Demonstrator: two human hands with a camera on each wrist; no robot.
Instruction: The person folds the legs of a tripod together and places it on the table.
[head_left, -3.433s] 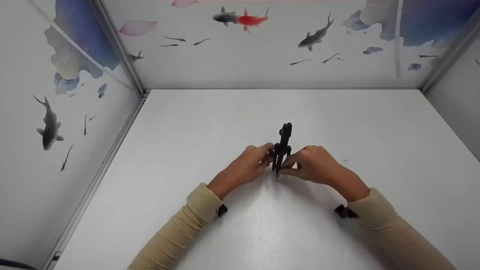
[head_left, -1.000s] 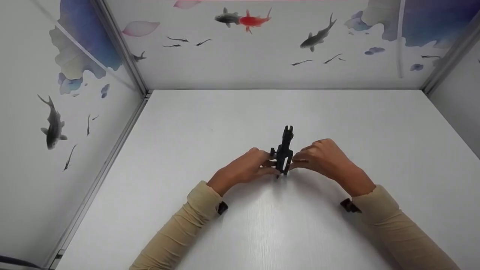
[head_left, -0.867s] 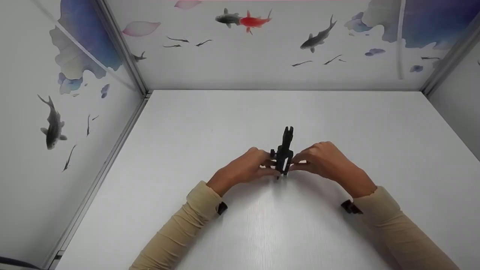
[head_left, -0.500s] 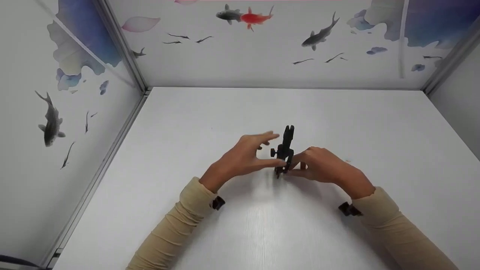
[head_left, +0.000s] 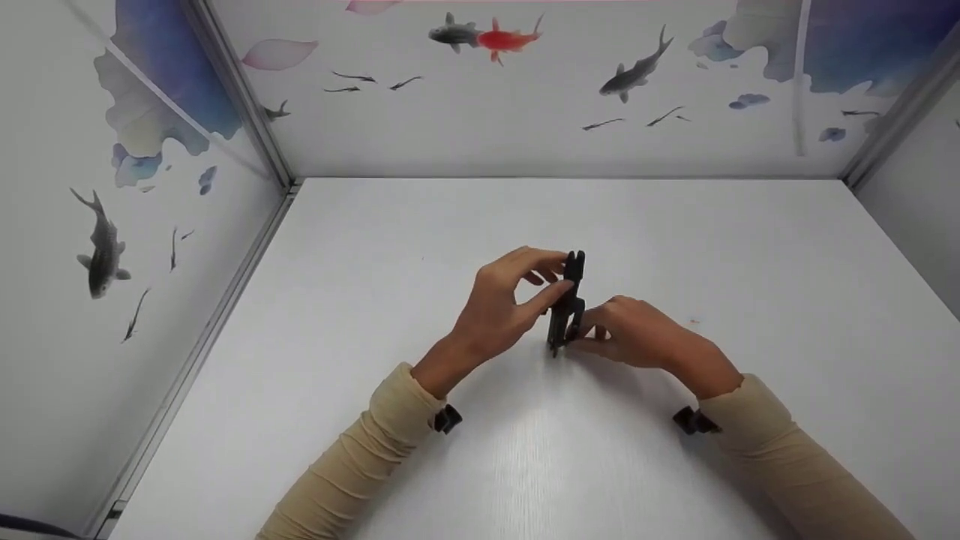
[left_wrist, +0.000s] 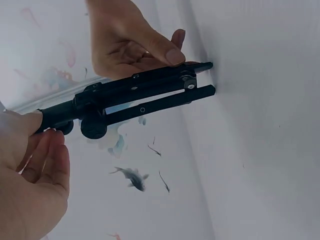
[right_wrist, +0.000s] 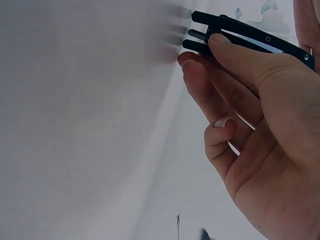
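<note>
A small black tripod (head_left: 564, 309) stands upright at the middle of the white table (head_left: 375, 247), its legs drawn close together. My left hand (head_left: 504, 304) grips its upper end between thumb and fingers. In the left wrist view the tripod (left_wrist: 135, 90) shows round knobs below its head and screws along the legs. My right hand (head_left: 634, 330) pinches the lower end of a leg. Seen from the right wrist, the thumb of the right hand (right_wrist: 270, 100) presses on the leg near the foot, and three leg tips point at the tabletop.
A tiny pale scrap (head_left: 694, 321) lies on the table right of the right hand. White panels printed with fish, such as the back wall (head_left: 525, 112), enclose the table at the back and sides. Metal posts (head_left: 247, 97) stand at the corners.
My left hand let go low on the tripod, opened, and moved up to grip its head. The right hand came in closer to pinch a leg's lower end.
</note>
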